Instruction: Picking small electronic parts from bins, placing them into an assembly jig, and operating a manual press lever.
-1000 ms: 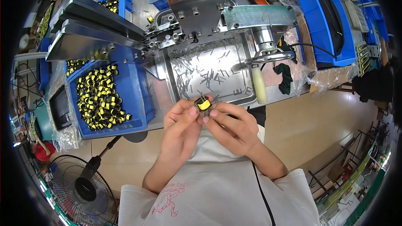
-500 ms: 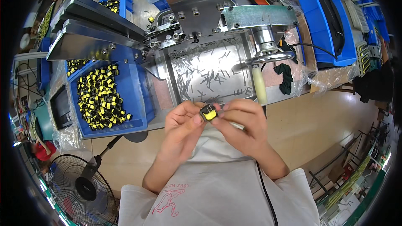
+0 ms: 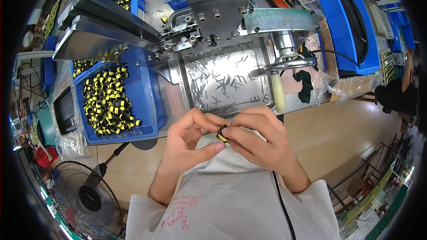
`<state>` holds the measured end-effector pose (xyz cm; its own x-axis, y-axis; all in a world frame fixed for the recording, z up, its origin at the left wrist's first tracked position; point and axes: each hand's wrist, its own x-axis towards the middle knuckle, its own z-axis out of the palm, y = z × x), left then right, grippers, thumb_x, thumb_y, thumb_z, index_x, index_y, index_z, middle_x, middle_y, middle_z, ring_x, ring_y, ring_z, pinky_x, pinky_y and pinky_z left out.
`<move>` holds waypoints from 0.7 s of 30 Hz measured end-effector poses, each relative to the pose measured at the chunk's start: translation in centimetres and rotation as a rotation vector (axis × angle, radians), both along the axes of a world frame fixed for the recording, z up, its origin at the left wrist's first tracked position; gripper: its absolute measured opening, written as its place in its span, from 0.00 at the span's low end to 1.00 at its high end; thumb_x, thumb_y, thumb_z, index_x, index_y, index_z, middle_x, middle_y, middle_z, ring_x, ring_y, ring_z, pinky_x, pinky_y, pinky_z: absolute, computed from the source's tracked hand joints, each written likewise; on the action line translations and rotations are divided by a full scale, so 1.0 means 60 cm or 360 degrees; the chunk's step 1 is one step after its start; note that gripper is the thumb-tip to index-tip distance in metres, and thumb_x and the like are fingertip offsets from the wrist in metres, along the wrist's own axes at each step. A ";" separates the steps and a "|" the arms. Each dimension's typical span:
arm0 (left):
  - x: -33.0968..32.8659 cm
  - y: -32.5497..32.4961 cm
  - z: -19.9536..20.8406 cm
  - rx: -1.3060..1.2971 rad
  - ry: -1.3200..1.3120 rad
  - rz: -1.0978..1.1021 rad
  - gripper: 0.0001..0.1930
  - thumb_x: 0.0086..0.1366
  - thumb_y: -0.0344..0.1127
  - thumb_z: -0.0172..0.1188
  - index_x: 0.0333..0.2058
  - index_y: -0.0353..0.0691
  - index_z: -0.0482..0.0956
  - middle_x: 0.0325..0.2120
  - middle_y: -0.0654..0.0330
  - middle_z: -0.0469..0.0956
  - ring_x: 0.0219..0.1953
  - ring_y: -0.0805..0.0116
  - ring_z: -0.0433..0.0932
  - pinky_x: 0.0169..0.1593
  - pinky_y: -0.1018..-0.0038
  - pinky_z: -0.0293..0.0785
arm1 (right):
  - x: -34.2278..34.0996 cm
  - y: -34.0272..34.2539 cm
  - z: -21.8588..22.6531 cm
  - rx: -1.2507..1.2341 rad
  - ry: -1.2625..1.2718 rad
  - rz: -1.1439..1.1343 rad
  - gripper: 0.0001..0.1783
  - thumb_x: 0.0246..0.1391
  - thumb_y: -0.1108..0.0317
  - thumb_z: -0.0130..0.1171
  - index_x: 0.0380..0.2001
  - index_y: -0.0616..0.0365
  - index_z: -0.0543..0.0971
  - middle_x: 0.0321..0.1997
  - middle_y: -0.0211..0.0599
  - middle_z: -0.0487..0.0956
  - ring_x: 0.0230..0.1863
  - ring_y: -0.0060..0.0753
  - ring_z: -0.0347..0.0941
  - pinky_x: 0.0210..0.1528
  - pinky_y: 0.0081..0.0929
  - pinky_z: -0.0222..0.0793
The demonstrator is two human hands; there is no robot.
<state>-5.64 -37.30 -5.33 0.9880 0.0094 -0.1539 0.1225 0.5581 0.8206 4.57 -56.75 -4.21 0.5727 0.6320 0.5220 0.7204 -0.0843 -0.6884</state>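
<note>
A small black transformer wrapped in yellow tape (image 3: 221,136) is held in front of my body, near the bench edge. The fingers of my right hand (image 3: 263,141) are closed on it and cover its right part. My left hand (image 3: 187,141) is beside it on the left, with thumb and index finger spread apart. The left index fingertip reaches the transformer's upper end; whether it presses there I cannot tell. Just beyond my hands lies a metal tray (image 3: 262,86) with many loose thin metal strips scattered in it.
At left, a blue bin (image 3: 153,106) holds a heap of similar yellow-and-black parts. Above the tray stands a metal press fixture (image 3: 209,6) with a handwheel (image 3: 293,63). A pale-handled tool (image 3: 278,93) lies right of the tray. A fan (image 3: 91,198) stands lower left.
The transformer has been turned and tilted, and more of it is now covered by my right fingers. My left thumb has come off it and moved down, away from the index finger.
</note>
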 end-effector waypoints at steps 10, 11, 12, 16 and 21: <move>0.008 0.006 0.006 0.0097 -0.0089 -0.0005 0.17 0.60 0.12 0.69 0.45 0.35 0.78 0.50 0.49 0.82 0.55 0.62 0.80 0.61 0.63 0.75 | 0.001 0.004 0.000 0.0017 -0.0092 0.0003 0.19 0.42 0.75 0.75 0.41 0.59 0.86 0.44 0.38 0.84 0.43 0.41 0.80 0.38 0.31 0.81; 0.009 0.008 0.007 0.0100 -0.0094 0.0000 0.17 0.60 0.12 0.69 0.45 0.35 0.78 0.50 0.49 0.82 0.55 0.62 0.80 0.61 0.63 0.75 | 0.002 0.005 0.001 0.0026 -0.0121 0.0005 0.19 0.42 0.74 0.75 0.41 0.59 0.86 0.44 0.37 0.84 0.43 0.41 0.80 0.38 0.31 0.81; 0.010 0.010 0.010 0.0088 -0.0093 -0.0018 0.17 0.60 0.12 0.69 0.44 0.35 0.79 0.50 0.48 0.82 0.55 0.62 0.80 0.61 0.63 0.75 | 0.003 0.007 0.003 0.0036 -0.0151 0.0007 0.18 0.42 0.74 0.75 0.41 0.60 0.86 0.43 0.37 0.84 0.43 0.41 0.81 0.38 0.31 0.81; 0.016 0.014 0.019 0.0114 -0.0125 -0.0037 0.16 0.60 0.13 0.70 0.44 0.34 0.80 0.50 0.48 0.82 0.56 0.62 0.80 0.61 0.63 0.75 | 0.007 0.006 0.015 0.0006 -0.0182 0.0001 0.18 0.42 0.75 0.75 0.40 0.60 0.86 0.42 0.37 0.84 0.43 0.40 0.81 0.36 0.31 0.80; 0.042 0.020 0.032 0.0657 -0.0255 0.0116 0.12 0.61 0.14 0.70 0.42 0.31 0.82 0.50 0.47 0.84 0.47 0.64 0.84 0.53 0.67 0.80 | 0.013 0.005 0.016 -0.0071 -0.0175 -0.0171 0.22 0.41 0.80 0.76 0.44 0.59 0.84 0.51 0.39 0.84 0.45 0.44 0.81 0.41 0.35 0.80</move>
<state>-3.11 -36.11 -3.42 0.9936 0.1082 0.0323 -0.0518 0.1826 0.9818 5.33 -56.45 -3.23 0.5793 0.5944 0.5578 0.7764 -0.1938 -0.5997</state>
